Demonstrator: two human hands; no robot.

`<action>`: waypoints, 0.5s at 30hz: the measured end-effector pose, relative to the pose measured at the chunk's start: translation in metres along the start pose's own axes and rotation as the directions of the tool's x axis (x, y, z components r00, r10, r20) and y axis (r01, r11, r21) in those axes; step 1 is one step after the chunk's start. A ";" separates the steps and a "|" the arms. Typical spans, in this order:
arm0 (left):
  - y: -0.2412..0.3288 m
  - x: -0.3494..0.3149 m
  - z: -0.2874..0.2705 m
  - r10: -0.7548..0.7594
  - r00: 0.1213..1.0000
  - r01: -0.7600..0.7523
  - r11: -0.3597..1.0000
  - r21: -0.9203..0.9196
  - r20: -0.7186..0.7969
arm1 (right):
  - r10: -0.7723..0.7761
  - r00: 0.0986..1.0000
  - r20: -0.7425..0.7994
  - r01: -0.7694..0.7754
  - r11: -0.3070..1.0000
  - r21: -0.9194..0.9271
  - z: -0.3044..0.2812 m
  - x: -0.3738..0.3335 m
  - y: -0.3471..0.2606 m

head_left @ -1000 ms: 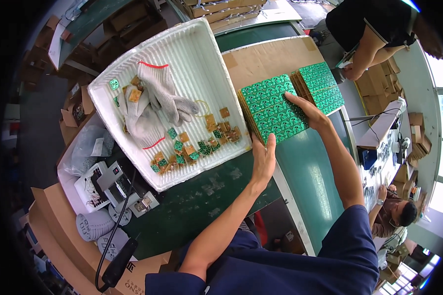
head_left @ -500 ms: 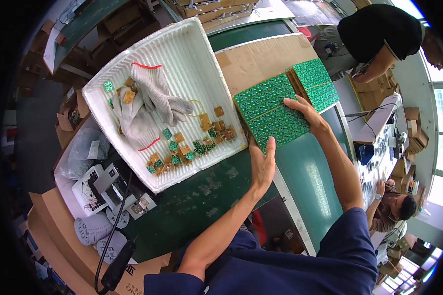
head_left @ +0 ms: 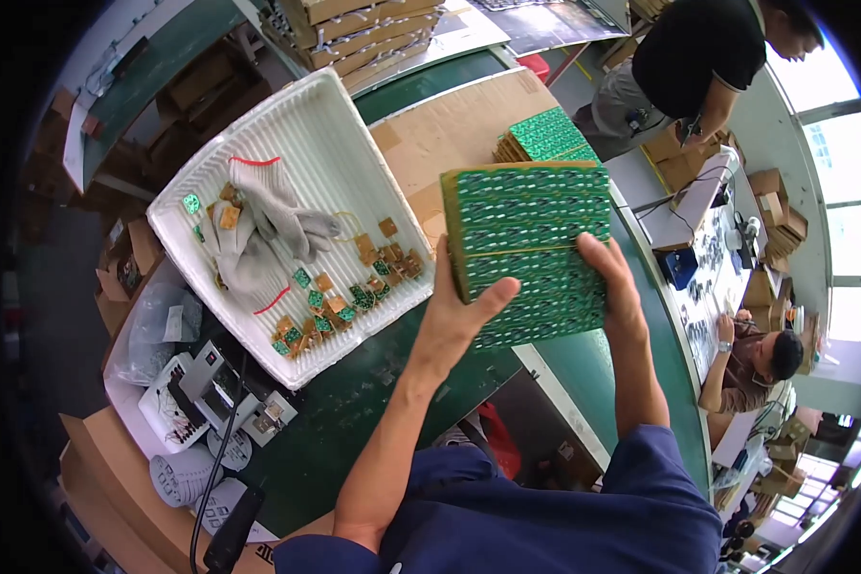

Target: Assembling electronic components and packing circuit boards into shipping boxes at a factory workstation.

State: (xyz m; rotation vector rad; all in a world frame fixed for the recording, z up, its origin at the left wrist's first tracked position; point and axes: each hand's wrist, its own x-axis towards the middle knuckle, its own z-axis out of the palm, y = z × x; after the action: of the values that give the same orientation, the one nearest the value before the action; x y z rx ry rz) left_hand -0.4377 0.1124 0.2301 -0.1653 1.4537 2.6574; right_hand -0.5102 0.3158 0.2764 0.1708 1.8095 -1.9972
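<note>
Between both palms I hold a thick stack of green circuit board panels point(head_left: 536, 215), tilted so its top face and one edge show. My left hand point(head_left: 454, 320) grips its left side, thumb lying over the top face. On the right side, my right hand point(head_left: 614, 282) is wrapped round the edge, thumb on top. Behind the held stack, a second stack of circuit board panels point(head_left: 550, 136) rests on a brown cardboard sheet point(head_left: 440, 129), partly hidden. To the left stands a white foam tray point(head_left: 330, 115) with grey knitted gloves point(head_left: 249, 244) and several small board pieces point(head_left: 320, 306).
A small device point(head_left: 210, 378) and plastic bag point(head_left: 158, 330) sit left of the green table point(head_left: 344, 440). A black-handled tool point(head_left: 234, 531) on a cord is nearer me. One co-worker point(head_left: 689, 67) stands at the upper right; another point(head_left: 761, 364) sits at the right bench.
Both hands have lifted the stack of circuit board panels off the cardboard and tilted it toward me. The view has turned slightly, and the standing co-worker has shifted.
</note>
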 end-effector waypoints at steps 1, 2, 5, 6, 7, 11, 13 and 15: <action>0.001 -0.005 -0.007 -0.039 0.999 0.039 0.999 -0.021 0.002 | -0.003 1.000 0.002 0.003 1.000 -0.030 0.010 -0.008 -0.001; 0.002 -0.009 -0.013 -0.074 0.997 0.074 0.996 -0.040 -0.001 | -0.006 1.000 0.010 0.007 0.998 -0.060 0.020 -0.013 -0.002; -0.009 -0.025 -0.029 -0.120 0.992 0.111 0.977 -0.183 -0.036 | -0.091 0.995 0.031 0.096 0.977 -0.190 0.037 -0.020 -0.002; -0.014 -0.030 -0.036 -0.148 0.988 0.130 0.958 -0.258 -0.053 | -0.162 0.985 0.051 0.170 0.942 -0.291 0.041 -0.022 -0.002; -0.019 -0.035 -0.043 -0.144 0.988 0.128 0.958 -0.255 -0.047 | -0.228 0.971 0.075 0.239 0.890 -0.388 0.044 -0.026 -0.003; -0.036 -0.047 -0.063 -0.202 0.979 0.182 0.850 -0.494 0.012 | -0.315 0.929 0.197 0.369 0.834 -0.410 0.051 -0.044 -0.013; -0.036 -0.054 -0.069 -0.138 0.990 0.122 0.768 -0.628 0.024 | -0.341 0.896 0.285 0.444 0.726 -0.526 0.050 -0.049 -0.028; -0.034 -0.060 -0.072 -0.103 0.994 0.095 0.720 -0.688 0.030 | -0.342 0.825 0.451 0.564 0.440 -0.699 0.046 -0.051 -0.042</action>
State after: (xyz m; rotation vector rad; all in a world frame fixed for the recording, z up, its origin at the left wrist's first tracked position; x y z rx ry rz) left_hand -0.3707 0.0678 0.1717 -0.3013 0.3507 2.9574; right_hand -0.4714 0.2850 0.3403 -0.9248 2.5689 -1.1104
